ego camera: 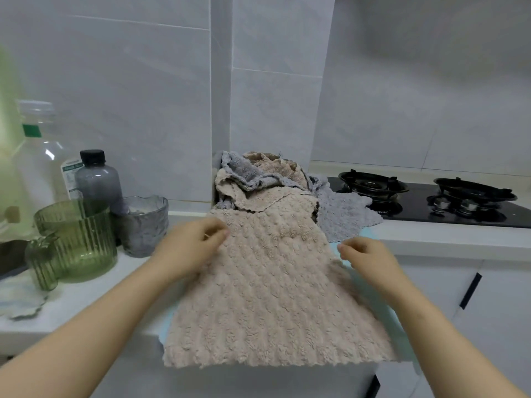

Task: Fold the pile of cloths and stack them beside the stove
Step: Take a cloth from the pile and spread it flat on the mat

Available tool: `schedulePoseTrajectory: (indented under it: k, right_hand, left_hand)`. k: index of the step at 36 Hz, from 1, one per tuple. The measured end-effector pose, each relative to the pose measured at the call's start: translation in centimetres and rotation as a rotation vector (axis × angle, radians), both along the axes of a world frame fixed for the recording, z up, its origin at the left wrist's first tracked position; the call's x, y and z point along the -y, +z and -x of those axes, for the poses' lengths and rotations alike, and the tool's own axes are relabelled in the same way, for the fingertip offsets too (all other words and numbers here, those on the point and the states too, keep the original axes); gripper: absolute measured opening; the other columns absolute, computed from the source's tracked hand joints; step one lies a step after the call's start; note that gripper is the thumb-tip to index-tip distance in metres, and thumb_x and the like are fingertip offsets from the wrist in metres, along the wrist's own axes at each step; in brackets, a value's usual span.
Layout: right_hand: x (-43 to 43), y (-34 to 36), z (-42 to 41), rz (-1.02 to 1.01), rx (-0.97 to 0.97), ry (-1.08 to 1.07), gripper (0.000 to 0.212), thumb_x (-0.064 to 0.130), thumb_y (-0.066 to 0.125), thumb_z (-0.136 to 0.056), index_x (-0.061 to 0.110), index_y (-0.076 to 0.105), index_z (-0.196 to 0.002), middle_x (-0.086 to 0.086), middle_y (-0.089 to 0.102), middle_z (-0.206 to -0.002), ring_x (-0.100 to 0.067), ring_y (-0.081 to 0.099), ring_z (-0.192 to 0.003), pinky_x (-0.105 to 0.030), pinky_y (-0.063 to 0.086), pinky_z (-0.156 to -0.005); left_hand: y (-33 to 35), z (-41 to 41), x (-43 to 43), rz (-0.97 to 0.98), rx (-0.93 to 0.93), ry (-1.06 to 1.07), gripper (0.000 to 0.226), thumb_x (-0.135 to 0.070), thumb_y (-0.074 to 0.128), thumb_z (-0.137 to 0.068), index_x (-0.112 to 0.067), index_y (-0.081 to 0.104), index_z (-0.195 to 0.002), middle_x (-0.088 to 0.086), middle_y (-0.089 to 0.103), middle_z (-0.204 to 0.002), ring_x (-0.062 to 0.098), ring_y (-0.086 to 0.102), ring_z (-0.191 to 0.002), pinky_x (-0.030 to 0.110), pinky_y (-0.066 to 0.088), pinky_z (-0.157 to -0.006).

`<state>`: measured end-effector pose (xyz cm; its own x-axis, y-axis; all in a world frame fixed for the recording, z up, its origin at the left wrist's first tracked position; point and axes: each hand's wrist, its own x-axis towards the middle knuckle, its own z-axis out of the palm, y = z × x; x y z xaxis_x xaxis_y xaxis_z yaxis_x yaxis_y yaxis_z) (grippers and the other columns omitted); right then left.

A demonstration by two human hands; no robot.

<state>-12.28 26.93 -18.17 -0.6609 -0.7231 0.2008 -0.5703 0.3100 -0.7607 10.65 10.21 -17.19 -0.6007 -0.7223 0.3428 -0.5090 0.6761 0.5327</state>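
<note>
A beige fluffy cloth (273,297) lies spread on the white counter (94,294), its near edge hanging over the counter's front. A light blue cloth (400,320) shows under its edges. My left hand (191,248) pinches the beige cloth's far left edge. My right hand (367,261) has its fingers curled at the cloth's far right edge; whether it holds the cloth is unclear. Behind lies a crumpled pile of grey and beige cloths (258,176) in the corner, with a grey cloth (342,215) trailing toward the black gas stove (425,196) on the right.
On the left stand a green ribbed glass jar (77,239), a small green glass (43,262), a grey textured glass (145,225), a dark bottle (97,179) and a clear bottle (40,156). A pale cloth (23,303) lies at the left front. White cabinet doors sit below the stove.
</note>
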Motion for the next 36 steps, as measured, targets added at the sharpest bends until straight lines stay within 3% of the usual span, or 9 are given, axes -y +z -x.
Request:
schedulePoseTrajectory:
  k: [5, 9, 13, 17, 20, 24, 28, 32, 36]
  right_hand:
    - [3.9, -1.1, 0.5, -0.205, -0.040, -0.072, 0.043, 0.031, 0.045, -0.095, 0.017, 0.043, -0.136, -0.010, 0.054, -0.128, -0.026, 0.051, -0.113, -0.036, 0.042, -0.096]
    - [6.1, -1.7, 0.3, -0.319, -0.222, -0.143, 0.040, 0.029, 0.039, -0.095, 0.018, 0.041, -0.134, -0.011, 0.054, -0.130, -0.033, 0.040, -0.124, -0.038, 0.036, -0.095]
    - [6.7, -3.0, 0.0, -0.376, -0.388, -0.180, 0.032, 0.030, 0.035, -0.095, 0.018, 0.044, -0.123, -0.010, 0.058, -0.122, -0.032, 0.041, -0.117, -0.038, 0.033, -0.091]
    - [6.8, -3.7, 0.3, -0.318, -0.444, -0.148, 0.028, 0.029, 0.034, -0.097, 0.019, 0.046, -0.120, -0.007, 0.062, -0.117, -0.031, 0.046, -0.111, -0.037, 0.036, -0.086]
    - [6.8, -3.7, 0.4, -0.301, -0.456, -0.137, 0.029, 0.028, 0.036, -0.097, 0.020, 0.048, -0.122, -0.006, 0.060, -0.120, -0.030, 0.047, -0.112, -0.037, 0.036, -0.087]
    - [6.7, -3.7, 0.3, -0.303, -0.461, -0.120, 0.032, 0.026, 0.040, -0.096, 0.021, 0.051, -0.127, -0.005, 0.058, -0.125, -0.027, 0.045, -0.117, -0.036, 0.035, -0.092]
    - [6.8, -3.7, 0.3, -0.332, -0.459, -0.112, 0.037, 0.028, 0.038, -0.097, 0.024, 0.042, -0.133, -0.006, 0.051, -0.132, -0.028, 0.042, -0.121, -0.038, 0.035, -0.095]
    - [6.9, -3.7, 0.5, -0.445, -0.381, -0.062, 0.053, 0.033, 0.030, -0.097, 0.036, 0.010, -0.146, -0.013, 0.025, -0.150, -0.031, 0.022, -0.137, -0.044, 0.021, -0.108]
    - [6.9, -3.4, 0.7, -0.486, -0.380, 0.000, 0.046, 0.032, 0.024, -0.098, 0.041, 0.021, -0.143, -0.006, 0.031, -0.149, -0.029, 0.019, -0.138, -0.043, 0.018, -0.108]
  left_hand:
    - [-3.4, 1.4, 3.2, -0.149, -0.100, 0.331, 0.032, -0.014, 0.044, -0.091, -0.019, 0.059, -0.120, 0.007, 0.062, -0.121, 0.028, 0.056, -0.108, 0.035, 0.045, -0.090]
    - [-4.5, 1.8, 3.3, -0.247, -0.162, 0.427, 0.038, -0.006, 0.040, -0.088, -0.018, 0.059, -0.119, 0.014, 0.058, -0.122, 0.031, 0.044, -0.119, 0.035, 0.040, -0.090]
    - [-4.3, 2.1, 3.3, -0.230, 0.075, 0.478, 0.040, -0.037, 0.043, -0.092, -0.022, 0.050, -0.129, 0.012, 0.055, -0.127, 0.030, 0.032, -0.129, 0.035, 0.033, -0.097]
    - [-4.6, 2.2, 3.6, -0.222, 0.094, 0.463, 0.032, -0.049, 0.051, -0.087, -0.032, 0.061, -0.112, 0.002, 0.063, -0.118, 0.027, 0.039, -0.125, 0.034, 0.033, -0.094]
    - [-4.6, 2.0, 3.5, -0.202, -0.113, 0.464, 0.009, -0.040, 0.062, -0.082, -0.035, 0.060, -0.089, 0.001, 0.066, -0.104, 0.026, 0.046, -0.118, 0.033, 0.036, -0.087]
    - [-4.4, 1.8, 2.8, -0.065, -0.241, 0.402, 0.020, -0.022, 0.064, -0.081, -0.030, 0.049, -0.071, -0.003, 0.052, -0.075, 0.027, 0.044, -0.105, 0.033, 0.035, -0.077]
    - [-4.1, 2.5, 2.7, -0.118, -0.334, 0.306, 0.008, -0.010, 0.051, -0.085, -0.014, 0.044, -0.085, 0.001, 0.053, -0.072, 0.027, 0.048, -0.078, 0.032, 0.030, -0.056]
    - [-2.8, 3.4, 3.0, -0.291, -0.368, 0.193, 0.035, -0.019, 0.051, -0.089, -0.017, 0.031, -0.117, 0.000, 0.054, -0.085, 0.024, 0.054, -0.075, 0.034, 0.039, -0.063]
    - [-2.6, 3.7, 4.1, -0.190, -0.293, 0.171, 0.047, -0.019, 0.049, -0.092, -0.033, 0.023, -0.129, -0.002, 0.047, -0.083, 0.023, 0.052, -0.075, 0.032, 0.041, -0.066]
